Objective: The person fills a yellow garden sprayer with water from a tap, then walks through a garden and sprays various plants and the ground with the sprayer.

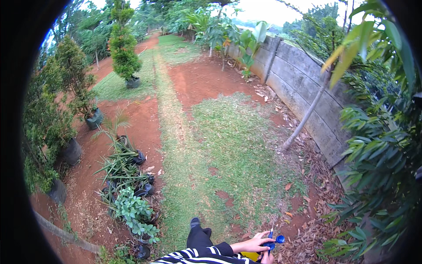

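Observation:
At the lower right of the view, both hands are close together on a spray bottle with a blue head (pixel 269 245) and what looks like a yellow body (pixel 250 255). My left hand (pixel 254 243) reaches across from a black-and-white striped sleeve. Its fingers are closed on the top of the blue head. Just below, my right hand (pixel 266 257) grips the bottle under the head, mostly cut off by the lower edge. A thin pale tip points up from the head, and a round blue piece (pixel 280 239) sticks out to its right.
Grass (pixel 228 145) runs ahead between red soil and a grey concrete wall (pixel 303 79). Potted plants (pixel 132 207) line the left side. A slanting thin trunk (pixel 307 112), dry leaves (pixel 316 211) and leafy branches (pixel 373 167) lie to the right. My dark shoe (pixel 194 223) is on the grass.

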A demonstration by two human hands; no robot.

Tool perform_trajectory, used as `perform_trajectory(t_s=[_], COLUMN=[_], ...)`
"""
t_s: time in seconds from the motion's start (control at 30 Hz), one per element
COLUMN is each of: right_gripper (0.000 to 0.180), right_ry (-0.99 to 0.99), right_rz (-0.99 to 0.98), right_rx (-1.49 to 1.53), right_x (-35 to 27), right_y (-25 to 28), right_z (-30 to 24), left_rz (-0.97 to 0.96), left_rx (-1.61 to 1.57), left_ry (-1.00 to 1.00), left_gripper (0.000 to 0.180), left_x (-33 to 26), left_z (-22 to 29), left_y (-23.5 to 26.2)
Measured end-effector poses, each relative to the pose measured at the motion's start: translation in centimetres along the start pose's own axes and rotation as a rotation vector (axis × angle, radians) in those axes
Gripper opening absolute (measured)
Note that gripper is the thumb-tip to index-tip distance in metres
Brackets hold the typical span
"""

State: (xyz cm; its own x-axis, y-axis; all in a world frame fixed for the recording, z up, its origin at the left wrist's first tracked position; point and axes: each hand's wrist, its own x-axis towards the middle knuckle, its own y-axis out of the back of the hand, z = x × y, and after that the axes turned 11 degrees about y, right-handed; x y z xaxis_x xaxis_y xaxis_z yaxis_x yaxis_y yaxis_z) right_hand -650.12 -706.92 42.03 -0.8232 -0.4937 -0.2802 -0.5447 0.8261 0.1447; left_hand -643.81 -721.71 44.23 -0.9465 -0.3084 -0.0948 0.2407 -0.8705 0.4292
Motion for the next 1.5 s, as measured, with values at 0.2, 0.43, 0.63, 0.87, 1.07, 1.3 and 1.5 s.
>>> perform_trajectory(t_s=[0.2, 0.43, 0.63, 0.87, 1.07, 1.3, 1.5], right_gripper=[0.035, 0.035, 0.036, 0.036, 0.022, 0.023, 0.018], right_ry=[0.03, 0.071, 0.142, 0.023, 0.349, 0.58, 0.635], right_rz=[0.085, 0.183, 0.229, 0.247, 0.409, 0.436, 0.462], right_rx=[0.104, 0.221, 0.359, 0.367, 0.29, 0.312, 0.324], right_x=[4.7, 6.4, 7.4, 7.8, 9.5, 15.4, 22.5], right_y=[-9.7, -21.7, -28.6, -33.0, -35.6, -37.5, -39.0], right_z=[-2.0, -3.7, -7.3, -11.9, -18.3, -26.3, -31.5], left_rz=[-0.274, -0.317, -0.267, -0.312, -0.312, -0.278, -0.249], left_rx=[-0.136, 0.046, 0.024, -0.228, -0.321, -0.212, -0.17], left_ry=[-0.046, -0.118, -0.265, -0.189, -0.186, -0.426, -0.524], left_gripper=[0.052, 0.053, 0.047, 0.041, 0.04, 0.045, 0.042], left_x=[2.7, 3.3, 5.4, 5.6, 8.8, 15.6, 23.7], left_z=[-4.3, -7.9, -9.7, -9.3, -5.7, -1.2, 0.0], left_y=[9.8, 22.0, 28.2, 33.0, 39.4, 46.5, 50.6])
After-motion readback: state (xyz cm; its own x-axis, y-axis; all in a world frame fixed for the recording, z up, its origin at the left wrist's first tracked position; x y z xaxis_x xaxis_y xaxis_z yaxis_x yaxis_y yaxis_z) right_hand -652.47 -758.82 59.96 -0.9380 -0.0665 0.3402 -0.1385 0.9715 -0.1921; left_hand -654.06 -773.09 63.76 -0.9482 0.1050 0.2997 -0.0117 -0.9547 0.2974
